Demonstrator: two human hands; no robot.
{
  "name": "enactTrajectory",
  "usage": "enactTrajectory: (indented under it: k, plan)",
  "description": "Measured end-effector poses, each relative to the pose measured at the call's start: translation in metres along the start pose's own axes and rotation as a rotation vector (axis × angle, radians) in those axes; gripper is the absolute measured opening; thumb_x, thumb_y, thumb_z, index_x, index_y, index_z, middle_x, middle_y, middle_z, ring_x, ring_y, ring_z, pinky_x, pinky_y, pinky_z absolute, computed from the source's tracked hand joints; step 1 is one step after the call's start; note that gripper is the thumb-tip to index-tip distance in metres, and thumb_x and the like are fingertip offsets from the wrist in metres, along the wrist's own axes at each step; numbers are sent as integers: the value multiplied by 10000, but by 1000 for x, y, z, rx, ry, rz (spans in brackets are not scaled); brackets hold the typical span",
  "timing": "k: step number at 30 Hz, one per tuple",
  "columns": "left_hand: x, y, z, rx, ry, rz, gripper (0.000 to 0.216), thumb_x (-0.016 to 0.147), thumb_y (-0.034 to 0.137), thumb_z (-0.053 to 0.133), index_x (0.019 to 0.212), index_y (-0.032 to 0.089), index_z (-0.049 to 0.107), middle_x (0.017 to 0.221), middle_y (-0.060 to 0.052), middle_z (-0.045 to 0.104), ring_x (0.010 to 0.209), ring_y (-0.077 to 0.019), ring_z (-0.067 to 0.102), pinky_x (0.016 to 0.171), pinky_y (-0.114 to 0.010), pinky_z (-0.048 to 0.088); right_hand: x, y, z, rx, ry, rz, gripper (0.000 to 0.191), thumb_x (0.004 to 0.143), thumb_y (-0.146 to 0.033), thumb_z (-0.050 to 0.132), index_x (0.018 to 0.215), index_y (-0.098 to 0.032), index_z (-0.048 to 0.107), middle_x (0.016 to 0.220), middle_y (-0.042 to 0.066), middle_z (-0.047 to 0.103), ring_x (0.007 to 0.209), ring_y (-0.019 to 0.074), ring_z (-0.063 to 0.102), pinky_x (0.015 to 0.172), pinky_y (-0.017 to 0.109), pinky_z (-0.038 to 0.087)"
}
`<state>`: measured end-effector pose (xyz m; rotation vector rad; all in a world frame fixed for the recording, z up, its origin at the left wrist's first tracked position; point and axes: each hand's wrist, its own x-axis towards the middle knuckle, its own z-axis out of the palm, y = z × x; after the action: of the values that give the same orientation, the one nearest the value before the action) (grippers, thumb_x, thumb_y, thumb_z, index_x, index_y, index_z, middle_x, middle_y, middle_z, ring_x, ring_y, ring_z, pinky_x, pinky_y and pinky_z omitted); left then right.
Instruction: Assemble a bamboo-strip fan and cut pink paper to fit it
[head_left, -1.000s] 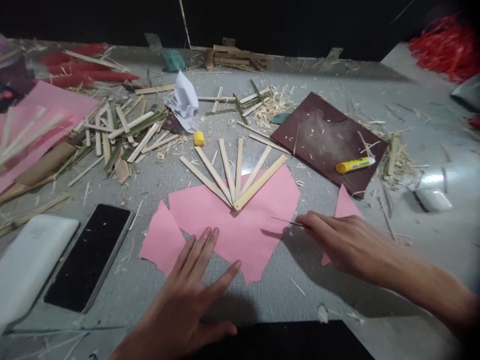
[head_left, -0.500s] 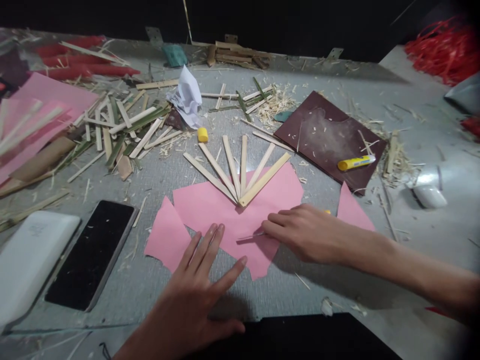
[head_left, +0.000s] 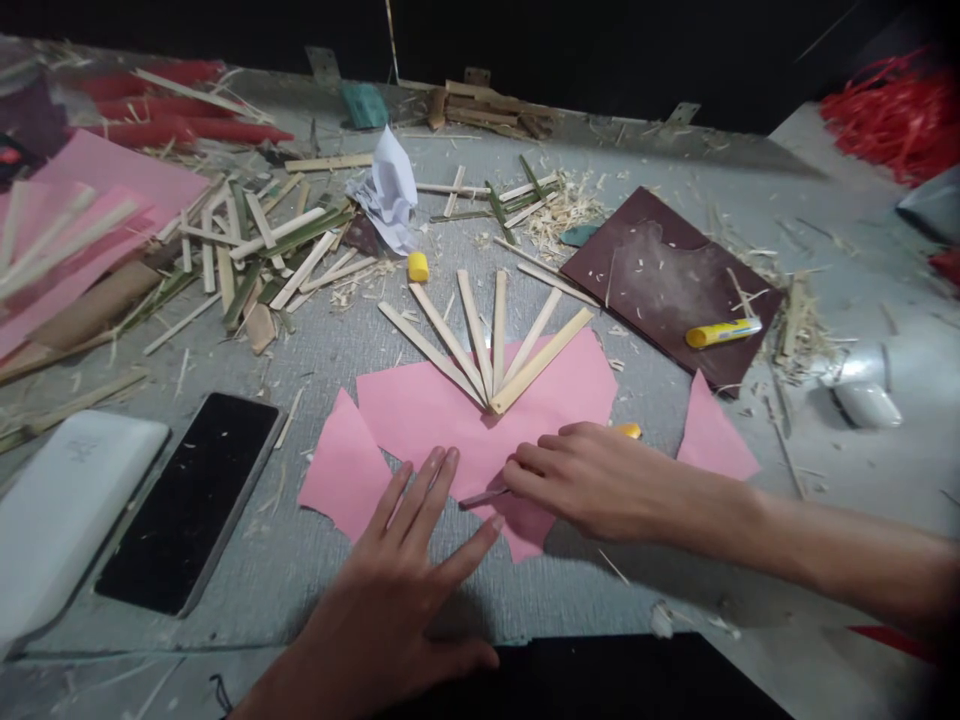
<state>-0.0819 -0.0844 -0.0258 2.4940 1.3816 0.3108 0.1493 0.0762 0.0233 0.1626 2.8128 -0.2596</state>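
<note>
My right hand (head_left: 574,480) is closed around a utility knife (head_left: 484,497). Its thin blade points left across the lower part of a pink paper sheet (head_left: 420,405), and a yellow handle end shows behind the hand. With fingers spread, my left hand (head_left: 416,560) lies flat at the sheet's lower left edge, its fingertips close to the blade. Flat wooden strips (head_left: 499,330), joined at one end, fan out over the top of the sheet. Torn or cut pink pieces lie on both sides, one at the left (head_left: 345,465) and one at the right (head_left: 712,435).
A phone (head_left: 191,500) and a white power bank (head_left: 79,510) lie at the left. A brown board (head_left: 637,280) carries a yellow glue stick (head_left: 724,332); a yellow cap (head_left: 418,267) stands behind the fan. Bamboo scraps (head_left: 255,240) and crumpled paper (head_left: 394,190) litter the back.
My right hand has drawn the knife left and toward me across the pink paper. The left hand stays spread in place. The whole view has shifted slightly.
</note>
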Motion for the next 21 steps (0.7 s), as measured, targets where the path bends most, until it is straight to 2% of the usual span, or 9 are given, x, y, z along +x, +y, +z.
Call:
enactTrajectory:
  k: [6, 12, 21]
  plan:
    - [-1, -1, 1, 2, -2, 10, 915, 841, 821, 682, 1563, 283, 518, 1770, -247, -90, 1572, -572, 233, 1166, -735, 324, 1, -1, 2, -24, 12, 2, 292, 935, -47, 527, 1213, -131, 564, 943, 65, 710, 681, 208, 617, 557, 377, 204]
    - [-1, -2, 1, -8, 6, 21, 934, 861, 865, 601, 1579, 276, 496, 1769, -247, -104, 1563, -582, 242, 1157, -748, 324, 1, 0, 5, -14, 34, -3, 268, 924, -45, 537, 1176, -130, 568, 925, 65, 704, 665, 200, 601, 563, 360, 221]
    - [-1, -1, 3, -22, 14, 5, 960, 826, 863, 652, 1581, 297, 480, 1772, -236, -114, 1576, -569, 207, 1147, -746, 331, -2, -1, 5, -10, 58, 16, 263, 951, -47, 511, 1196, -122, 572, 927, 76, 710, 680, 210, 609, 577, 363, 248]
